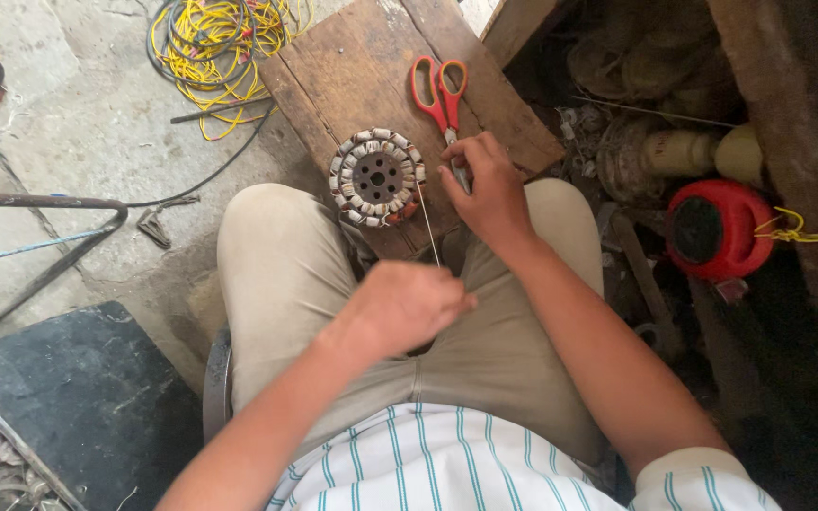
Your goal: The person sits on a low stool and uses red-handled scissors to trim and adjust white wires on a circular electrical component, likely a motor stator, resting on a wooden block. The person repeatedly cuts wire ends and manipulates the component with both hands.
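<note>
Seated at a wooden board (352, 66) laid across the knees, its near edge over the lap, its far corners running off toward 12 o'clock.

Left forearm brought in from 7 o'clock, left hand (400, 308) closed into a loose fist over the lap, pinching the near end of a thin string (428, 227) drawn taut toward 12 o'clock.

Right forearm angled in from 4 o'clock, right hand (485, 189) curled knuckles-up on the board, fingers folded round the blades of orange-handled scissors (439, 90), handles pointing to 12 o'clock.

Round wound stator (377, 177) flat on the board at 9 o'clock of the right hand, just beside it, the string reaching its right rim.

Open concrete floor at 9 to 10 o'clock, bounded by a metal frame (49, 203) and yellow wire coil (220, 38). Crowded at 3 o'clock: red round housing (717, 227) and dark clutter close against the right knee.
</note>
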